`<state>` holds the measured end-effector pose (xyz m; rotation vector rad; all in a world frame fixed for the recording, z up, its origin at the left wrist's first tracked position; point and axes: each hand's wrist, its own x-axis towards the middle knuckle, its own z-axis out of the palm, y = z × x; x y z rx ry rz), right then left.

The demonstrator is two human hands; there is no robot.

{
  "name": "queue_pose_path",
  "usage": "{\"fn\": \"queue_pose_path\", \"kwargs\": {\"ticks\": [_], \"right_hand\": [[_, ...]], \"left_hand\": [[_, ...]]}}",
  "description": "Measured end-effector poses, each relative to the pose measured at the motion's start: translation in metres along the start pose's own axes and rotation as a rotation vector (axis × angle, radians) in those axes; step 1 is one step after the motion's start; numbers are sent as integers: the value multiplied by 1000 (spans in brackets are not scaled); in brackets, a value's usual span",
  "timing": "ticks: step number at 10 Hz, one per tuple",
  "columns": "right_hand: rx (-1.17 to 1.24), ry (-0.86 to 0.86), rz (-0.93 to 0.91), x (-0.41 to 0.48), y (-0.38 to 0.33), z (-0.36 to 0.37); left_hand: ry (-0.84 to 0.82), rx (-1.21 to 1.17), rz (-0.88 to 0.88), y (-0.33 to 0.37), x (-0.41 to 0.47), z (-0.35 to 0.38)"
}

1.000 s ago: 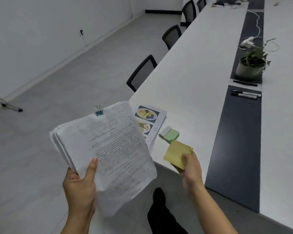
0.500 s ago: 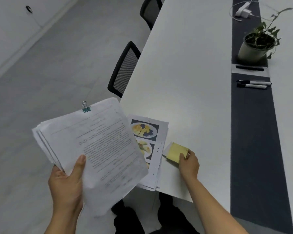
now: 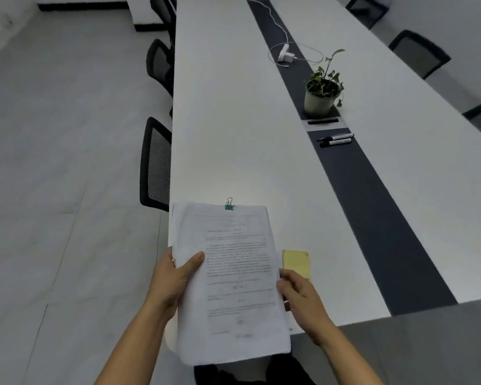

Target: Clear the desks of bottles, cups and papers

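Note:
My left hand (image 3: 175, 282) grips the left edge of a thick stack of printed papers (image 3: 233, 279) bound by a teal binder clip (image 3: 229, 204). The stack hangs over the near left corner of the white table (image 3: 233, 134). At the stack's right edge is my right hand (image 3: 300, 295), fingers curled onto it with the tips hidden behind the sheets. A yellow sticky-note pad (image 3: 296, 262) lies on the table just beyond my right hand, apart from it. The stack hides whatever lies beneath it.
A dark strip (image 3: 372, 204) runs down the table's middle, carrying a potted plant (image 3: 321, 98), two markers (image 3: 335, 140) and a white charger with cable (image 3: 285, 54). Black mesh chairs stand along the left side (image 3: 156, 162) and the right side (image 3: 419, 54).
My left hand swung the paper stack right, over the table corner and the picture sheets. My right hand set the yellow pad down and moved to the stack's right edge.

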<state>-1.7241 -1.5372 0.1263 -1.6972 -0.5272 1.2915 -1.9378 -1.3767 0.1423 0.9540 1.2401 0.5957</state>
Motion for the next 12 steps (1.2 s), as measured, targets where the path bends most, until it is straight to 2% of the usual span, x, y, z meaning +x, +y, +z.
{"fn": "queue_pose_path", "kwargs": {"ticks": [1,2,3,4,5,6,8,9,10,11,12], "right_hand": [[-36,195,23,0,19,14],[-143,281,60,17,38,18],[-188,315,83,36,45,21],[-241,276,145,57,51,21],[-473,152,232,74,72,18],[-658,103,285,75,98,18],[-680,60,274,63,113,16],[-699,83,285,59,116,13],[-758,37,283,47,112,13],[-834,-21,204,39,89,9],[-674,133,-47,47,35,-8]], "left_hand": [[-90,105,-117,-21,16,-9],[-153,236,-219,-44,20,-12],[-135,302,-226,-53,24,-13],[-45,331,-173,-59,35,-13],[-95,445,-199,-76,41,-14],[-204,521,-266,-99,32,-17],[-195,521,-287,-118,20,-13],[-220,546,-265,-119,17,-9],[-273,616,-220,-121,10,-8],[-311,705,-177,-131,4,-11],[-260,894,-128,-148,-1,-21]]}}
